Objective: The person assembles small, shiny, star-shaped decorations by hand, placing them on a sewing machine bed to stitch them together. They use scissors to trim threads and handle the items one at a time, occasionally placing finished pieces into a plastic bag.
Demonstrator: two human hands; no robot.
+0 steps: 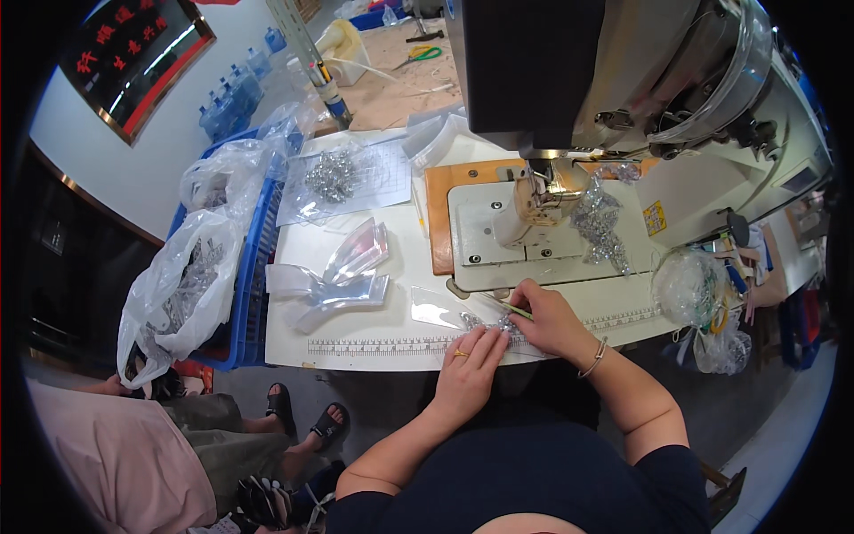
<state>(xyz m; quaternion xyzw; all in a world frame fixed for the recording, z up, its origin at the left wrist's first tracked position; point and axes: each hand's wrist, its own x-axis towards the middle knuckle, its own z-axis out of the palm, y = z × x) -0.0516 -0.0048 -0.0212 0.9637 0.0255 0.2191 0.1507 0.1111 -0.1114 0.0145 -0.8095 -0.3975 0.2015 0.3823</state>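
Inspecting station: a person is sitting at an industrial sewing machine (623, 80), working at the near edge of the white table (356, 343).
Left hand (470, 360): it is lying at the 6 o'clock edge of the table, fingers stretched flat and released, pressing down on the clear plastic piece (438, 309) and the silvery trim (485, 322) rather than gripping them.
Right hand (544, 313): it is sitting just to the 3 o'clock side of the left hand, fingers pinched around a thin green tool (514, 309) whose tip is pointing toward 9 o'clock onto the trim.
Work piece: the clear plastic piece is lying flat between both hands and the machine bed, over the printed ruler (382, 343) along the table edge.
Method judgement: the flat hand is probably best kept still and close to the tool tip, so the slippery film is not sliding while the tip is teasing the trim into line; light pressure seems wise, since the film could crease.
Surroundings: more curved clear pieces (342, 276) are lying at 9 o'clock, a sheet with silvery trim (334, 175) at 11 o'clock, and a blue crate (258, 258) with plastic bags (178, 294) is standing beyond them.
Bystander: another person's sandalled feet (307, 414) are showing at 8 o'clock, apart from the work.
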